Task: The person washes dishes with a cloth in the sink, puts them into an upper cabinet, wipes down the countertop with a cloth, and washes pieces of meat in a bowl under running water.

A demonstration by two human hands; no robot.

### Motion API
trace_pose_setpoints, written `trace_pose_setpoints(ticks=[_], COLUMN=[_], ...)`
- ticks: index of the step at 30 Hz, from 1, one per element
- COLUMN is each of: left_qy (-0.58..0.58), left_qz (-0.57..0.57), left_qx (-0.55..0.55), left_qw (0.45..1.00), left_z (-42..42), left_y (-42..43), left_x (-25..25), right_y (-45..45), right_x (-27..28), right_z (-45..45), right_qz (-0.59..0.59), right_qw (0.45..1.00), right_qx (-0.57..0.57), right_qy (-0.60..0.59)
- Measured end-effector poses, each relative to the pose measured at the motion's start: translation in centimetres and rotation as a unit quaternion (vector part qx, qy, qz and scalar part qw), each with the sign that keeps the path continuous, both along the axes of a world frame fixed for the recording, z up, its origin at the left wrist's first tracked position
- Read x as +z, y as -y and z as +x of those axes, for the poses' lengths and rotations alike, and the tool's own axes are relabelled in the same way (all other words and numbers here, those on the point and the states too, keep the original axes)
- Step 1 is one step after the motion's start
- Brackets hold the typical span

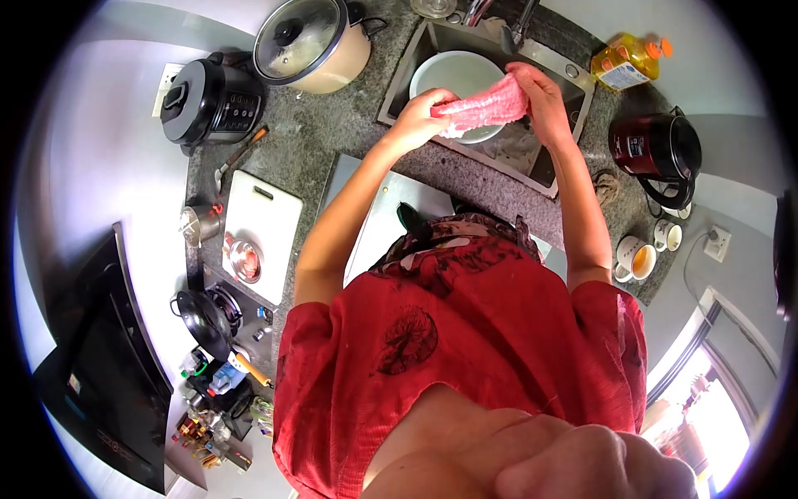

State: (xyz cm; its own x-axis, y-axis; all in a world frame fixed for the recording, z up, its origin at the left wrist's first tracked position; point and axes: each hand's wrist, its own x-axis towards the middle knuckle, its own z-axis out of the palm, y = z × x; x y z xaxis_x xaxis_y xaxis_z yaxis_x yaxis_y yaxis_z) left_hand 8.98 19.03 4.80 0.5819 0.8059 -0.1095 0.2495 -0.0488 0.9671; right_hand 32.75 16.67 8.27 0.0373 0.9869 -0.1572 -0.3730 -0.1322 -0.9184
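Note:
A pink textured cloth (490,106) is stretched between my two hands, above a white basin (426,75) in the sink (405,76). My left hand (422,119) grips the cloth's left end, fingers closed round it. At the other end, my right hand (542,101) is closed on the cloth, near the sink's right side. The basin seems to hold some cloudy water. Part of its rim is hidden behind the cloth and my left hand.
A faucet (515,37) rises behind the sink. Yellow bottle (628,62) and dark red kettle (657,150) stand right, with cups (636,259) nearer me. Left are a slow cooker (320,66), a black pressure cooker (212,100) and a white cutting board (278,220) bearing a metal bowl (246,260).

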Motion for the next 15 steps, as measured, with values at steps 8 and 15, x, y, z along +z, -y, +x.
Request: trace_pose_setpoints(ticks=[8,15], left_qy=[0.023,-0.009], left_qz=[0.170,0.095], left_qx=[0.080,0.057], left_qw=[0.982,0.994], left_z=[1.9,0.5], left_y=[3.2,2.6], left_x=[3.5,0.1], right_y=[-0.2,0.2], right_x=[2.5,6.0], right_z=[-4.6,-3.4], right_qz=[-0.024,-0.039], right_qw=[0.993,0.981], right_qx=[0.098,0.185], right_qy=[-0.055,-0.051])
